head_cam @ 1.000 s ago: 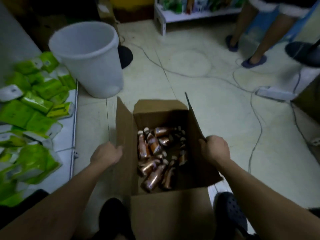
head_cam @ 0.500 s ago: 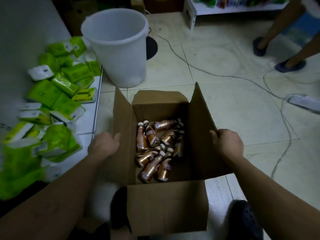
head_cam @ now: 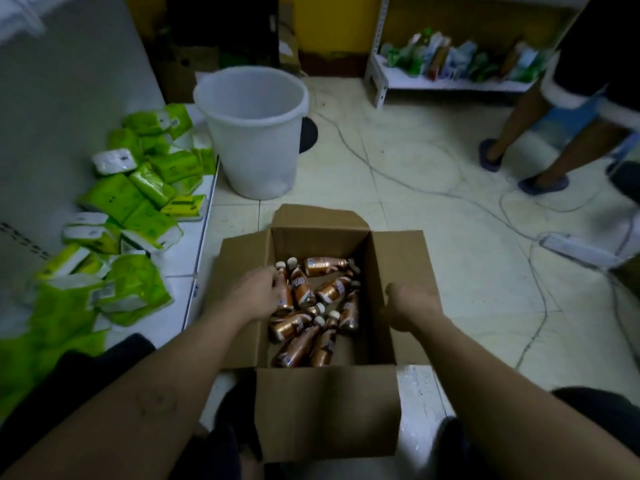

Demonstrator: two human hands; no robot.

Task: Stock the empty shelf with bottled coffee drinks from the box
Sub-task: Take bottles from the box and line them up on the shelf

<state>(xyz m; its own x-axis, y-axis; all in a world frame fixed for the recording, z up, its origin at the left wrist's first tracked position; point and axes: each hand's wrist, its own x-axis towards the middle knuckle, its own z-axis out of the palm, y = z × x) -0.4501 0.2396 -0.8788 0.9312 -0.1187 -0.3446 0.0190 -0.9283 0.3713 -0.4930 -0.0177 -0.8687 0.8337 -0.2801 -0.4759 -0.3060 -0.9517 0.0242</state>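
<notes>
Inside the box (head_cam: 325, 410), our left hand (head_cam: 254, 294) curls round a bottle (head_cam: 285, 297); our right hand (head_cam: 414, 308) grips its wall. We should grasp mid-body, lifting straight.

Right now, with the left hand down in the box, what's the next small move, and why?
Probably close the left hand round the leftmost bottle and lift it out: its fingers reach that bottle, the box flaps are open, and the right hand rests on the right flap.
</notes>
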